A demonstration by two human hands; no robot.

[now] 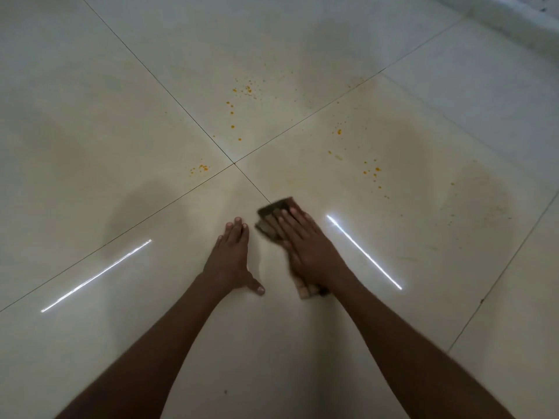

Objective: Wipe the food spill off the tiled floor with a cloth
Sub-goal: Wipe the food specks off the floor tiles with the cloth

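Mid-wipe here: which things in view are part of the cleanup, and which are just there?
Part of the job:
cloth, pressed flat under the right hand
orange food specks
tiled floor
left hand, braced on the floor

Just there:
white ledge, far right corner
light reflections on the tiles

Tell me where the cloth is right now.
In the head view, the cloth lies flat on the tiled floor just right of centre, pressed under the right hand, with the left hand beside it and the orange spill spots beyond.

Both my arms reach forward, nearly straight. My left hand (pixel 232 261) lies flat, fingers together, thumb splayed; my right hand (pixel 305 246) presses down, fingers straight.
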